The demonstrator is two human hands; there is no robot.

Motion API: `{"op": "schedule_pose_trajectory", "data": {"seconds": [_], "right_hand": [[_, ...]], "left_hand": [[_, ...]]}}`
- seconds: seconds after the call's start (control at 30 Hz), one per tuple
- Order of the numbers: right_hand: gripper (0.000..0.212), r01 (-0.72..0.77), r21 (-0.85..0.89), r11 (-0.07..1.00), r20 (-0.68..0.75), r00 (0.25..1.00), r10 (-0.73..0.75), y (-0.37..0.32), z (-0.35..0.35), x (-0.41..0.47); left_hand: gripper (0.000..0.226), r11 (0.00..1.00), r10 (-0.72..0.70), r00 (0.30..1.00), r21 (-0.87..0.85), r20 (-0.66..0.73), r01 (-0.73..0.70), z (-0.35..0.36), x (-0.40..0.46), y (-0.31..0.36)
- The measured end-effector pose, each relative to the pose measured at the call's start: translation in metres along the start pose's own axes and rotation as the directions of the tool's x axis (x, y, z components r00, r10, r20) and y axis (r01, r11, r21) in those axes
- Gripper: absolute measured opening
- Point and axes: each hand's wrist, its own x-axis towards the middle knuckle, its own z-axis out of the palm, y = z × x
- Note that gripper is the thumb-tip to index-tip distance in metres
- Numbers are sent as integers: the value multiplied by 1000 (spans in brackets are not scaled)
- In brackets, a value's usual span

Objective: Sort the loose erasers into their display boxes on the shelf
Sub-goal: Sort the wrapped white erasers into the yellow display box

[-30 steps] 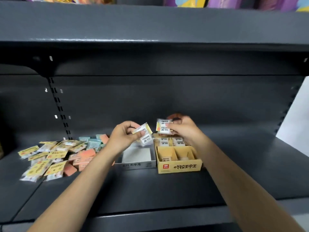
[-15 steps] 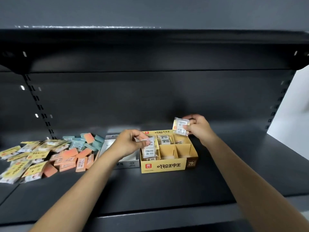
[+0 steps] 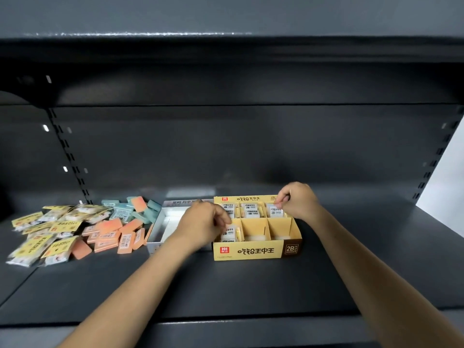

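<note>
While both hands work over the shelf, this is how the scene lies.

Left hand: the left hand [image 3: 204, 226] reaches across the front-left compartment of the yellow display box [image 3: 256, 251], its fingers curled on a wrapped white eraser [image 3: 229, 232] that is partly down in that slot.

Right hand: the right hand [image 3: 297, 200] is at the back-right compartment, fingertips pinching the top edge of another wrapped eraser [image 3: 275, 211] that stands in the slot.

Yellow box: it sits on the dark grey shelf [image 3: 226, 285], right of centre. The three back compartments hold wrapped white erasers; the front middle and front right look nearly empty, with only something pale at the bottom.

White box: a white display box [image 3: 163, 227] stands just beside the yellow one, touching its left side, and looks empty.

Progress: by my judgement the sorting is at an early stage, with one box partly filled.

Still to sort: a loose pile lies at the left of the shelf, with yellow-wrapped erasers [image 3: 42, 232] furthest left, orange erasers [image 3: 110, 234] nearer the boxes and teal erasers [image 3: 130, 209] behind them.

In the way: the left forearm crosses over the white box, so it would likely need to pull back before that box can be filled.
</note>
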Motion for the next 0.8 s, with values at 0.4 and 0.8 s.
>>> {"op": "schedule_pose_trajectory", "data": {"seconds": [0.4,0.8], "right_hand": [[19,1,-131,991,10,1000,1,-13,6,0],[27,143,70,987,-33,989,-141,-110,46,11]], "left_hand": [[29,976,169,985,-142,35,-163,-13,-7,-20],[38,988,-12,974,-154,-228,-23,-107,-47,-118]]}}
